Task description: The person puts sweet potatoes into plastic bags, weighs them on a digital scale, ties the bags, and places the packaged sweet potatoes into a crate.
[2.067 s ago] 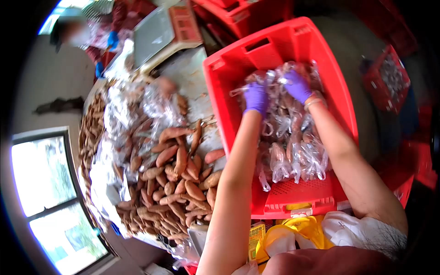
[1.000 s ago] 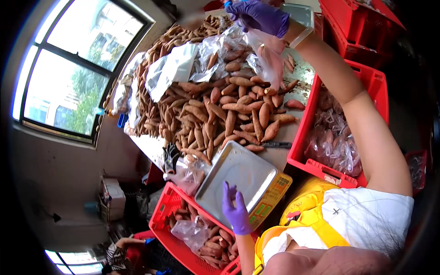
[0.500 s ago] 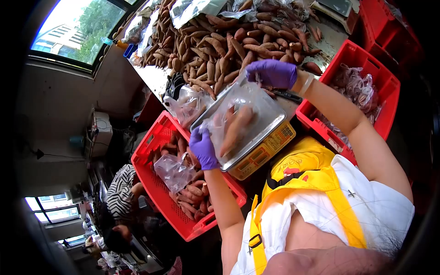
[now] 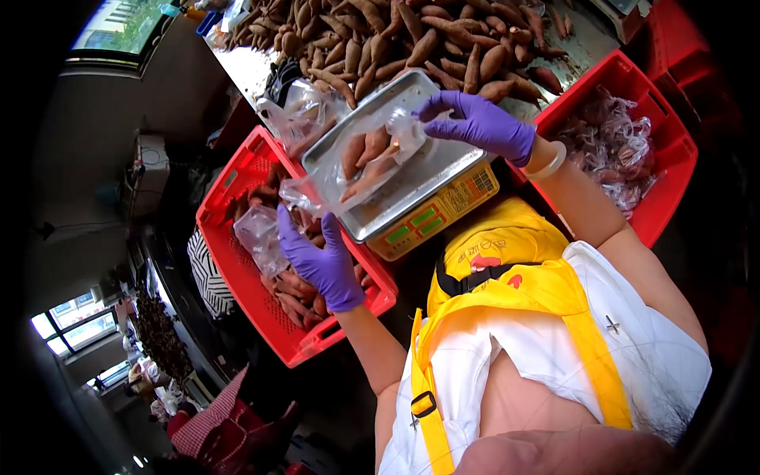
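A clear plastic bag with several sweet potatoes lies on the metal pan of a yellow scale, whose green display is lit. My left hand, in a purple glove, is at the near left end of the bag, thumb and fingers spread. On the other side, my right hand, also gloved in purple, is over the pan's right part; its curved fingers are at the bag's edge, with a gap between thumb and forefinger.
Loose sweet potatoes are heaped on the table beyond the scale. A red basket with sweet potatoes and a plastic bag stands at left. At right, a red crate holds filled bags. Crumpled plastic lies beside the scale.
Both hands came from the right-hand crate to the scale. The bag of sweet potatoes, held between them half a second ago, now lies on the pan, and the fingers have opened.
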Available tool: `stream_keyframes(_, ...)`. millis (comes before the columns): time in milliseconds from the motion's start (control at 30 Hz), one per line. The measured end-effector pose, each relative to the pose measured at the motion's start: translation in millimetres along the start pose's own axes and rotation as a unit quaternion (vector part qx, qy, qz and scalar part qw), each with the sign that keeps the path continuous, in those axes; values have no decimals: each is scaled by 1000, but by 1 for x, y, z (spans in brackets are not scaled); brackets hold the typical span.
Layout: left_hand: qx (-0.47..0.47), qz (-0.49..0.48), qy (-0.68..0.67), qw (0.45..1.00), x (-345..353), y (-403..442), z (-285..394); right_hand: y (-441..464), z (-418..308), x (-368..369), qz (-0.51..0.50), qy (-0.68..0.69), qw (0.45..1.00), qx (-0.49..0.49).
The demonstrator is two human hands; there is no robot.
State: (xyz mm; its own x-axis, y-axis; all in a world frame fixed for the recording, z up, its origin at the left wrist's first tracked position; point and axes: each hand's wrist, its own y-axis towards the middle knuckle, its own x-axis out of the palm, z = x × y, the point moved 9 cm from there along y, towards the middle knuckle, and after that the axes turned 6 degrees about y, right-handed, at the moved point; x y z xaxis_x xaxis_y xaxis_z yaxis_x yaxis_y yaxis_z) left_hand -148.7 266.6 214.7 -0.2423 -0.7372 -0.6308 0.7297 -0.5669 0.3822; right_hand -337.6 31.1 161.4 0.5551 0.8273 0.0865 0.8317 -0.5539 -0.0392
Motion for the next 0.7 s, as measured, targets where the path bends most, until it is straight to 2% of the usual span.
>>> stream_keyframes(100,32,24,65,997,0,8,-2,-1,-8,-6,38,-108,990,-77)
stream_keyframes(133,-27,34,-55,998,3,10,13,0,-10,-2,33,-106,991,-79)
stream_keyframes(167,-26,37,-53,998,7,14,11,-4,-23,-1,79,-213,967,-117)
stream_keyframes(200,5,39,30,999,10,18,15,-8,-35,0,126,-316,928,-153)
stream_keyframes(233,36,38,113,992,15,21,22,-5,-35,7,126,-316,928,-154)
stream_keyframes(267,91,64,219,969,20,21,37,-4,-41,17,142,-361,902,-188)
stream_keyframes(300,92,63,218,970,26,25,36,-3,-46,28,159,-406,873,-221)
stream_keyframes(367,25,45,394,917,35,34,13,2,-42,38,182,-424,856,-233)
stream_keyframes(400,-16,31,399,916,34,39,-6,17,-19,28,152,-258,938,-173)
stream_keyframes(433,-22,63,396,916,28,41,-17,28,-13,27,114,-82,984,-113)
stream_keyframes(467,-77,4,380,922,30,46,-40,25,-17,26,70,119,986,-88)
stream_keyframes(500,-131,-57,362,921,31,46,-59,19,-24,19,44,235,968,-76)
stream_keyframes(533,-141,-73,132,978,37,44,-76,9,-38,13,28,224,969,-99)
stream_keyframes(567,-142,-92,-105,980,45,43,-84,-3,-50,8,15,211,970,-121)
stream_keyframes(633,-155,-166,-377,898,43,33,-17,-30,-49,-1,29,190,979,-71)
stream_keyframes(700,-151,-218,-595,759,51,19,0,-50,-31,-20,56,163,985,-28)
